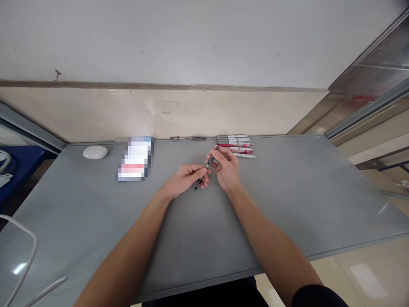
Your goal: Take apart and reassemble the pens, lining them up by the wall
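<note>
Between my two hands, above the middle of the grey table (198,230), is a dark pen (211,159) with a partly clear barrel, tilted with its upper end to the right. My left hand (188,177) pinches its lower part between thumb and fingers. The upper part is gripped by my right hand (226,166), its thumb laid along the barrel. Just behind my right hand lies a row of several pens (238,139), white and grey with some red ones, partly hidden by that hand. A single slim dark pen (188,138) lies along the table's back edge.
A phone (136,158), blurred out, lies on the table left of my hands. Farther left is a white rounded case (95,152). A white cable (30,238) loops over the front left. The wall (204,111) rises directly behind the table.
</note>
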